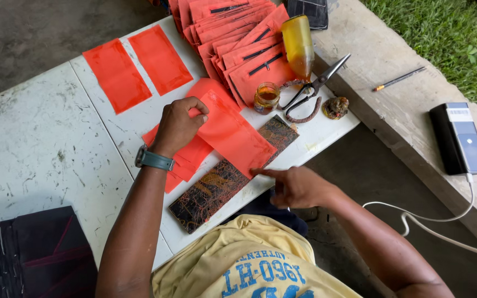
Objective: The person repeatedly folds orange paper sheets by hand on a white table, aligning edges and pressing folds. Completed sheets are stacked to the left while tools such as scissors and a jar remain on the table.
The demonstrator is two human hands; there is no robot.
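Two hands work one orange sheet [233,135] on the dark board [216,185] at the table's near edge: left hand [178,126] pinches its far corner, right hand [296,187] presses a fingertip on its near edge. Smoothing or folding seems underway; next calls for steady alignment.

Person wearing a yellow T-shirt [249,265] bearing blue printed lettering, a teal-grey wristwatch [154,159] circling the left wrist, both forearms showing bare

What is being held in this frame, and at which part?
The left hand pinches the top orange sheet at its upper corner; the right hand presses a fingertip on its lower corner.
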